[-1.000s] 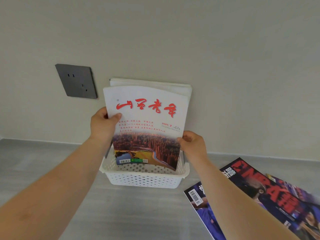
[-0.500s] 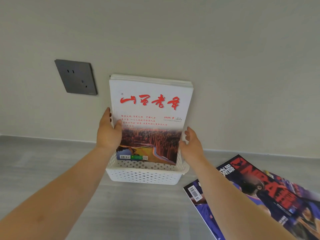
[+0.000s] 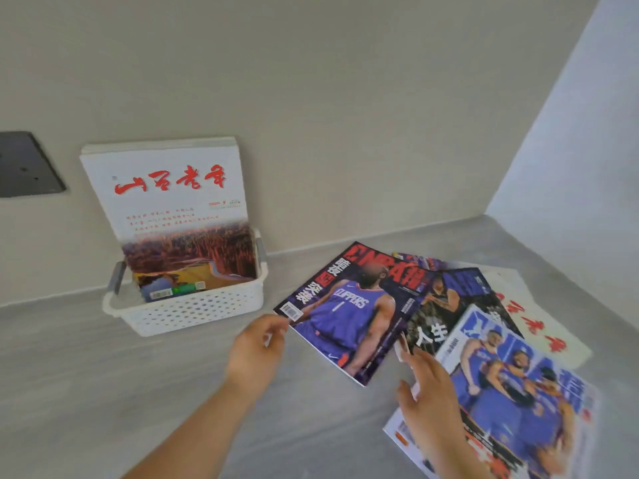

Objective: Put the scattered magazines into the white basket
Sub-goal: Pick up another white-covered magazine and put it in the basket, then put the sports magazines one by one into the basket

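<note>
The white basket (image 3: 193,311) stands against the wall at the left, with several magazines upright in it; the front one (image 3: 173,209) is white with red characters. To its right, several magazines lie fanned on the grey surface: a dark basketball magazine (image 3: 349,305) nearest the basket, a dark one (image 3: 446,305) under it, a blue team cover (image 3: 518,385) in front, and a white one with red characters (image 3: 532,326) at the far right. My left hand (image 3: 257,350) hovers at the basketball magazine's near left corner, fingers apart. My right hand (image 3: 428,392) is spread over the magazines' near edges, holding nothing.
A dark wall socket (image 3: 27,164) sits on the wall left of the basket. The grey counter (image 3: 103,392) ends in a corner where a second wall (image 3: 581,150) closes it off on the right.
Both hands have let go of the white magazine, which now stands in the basket, and have moved right and down to the magazines lying on the counter. The view has swung right.
</note>
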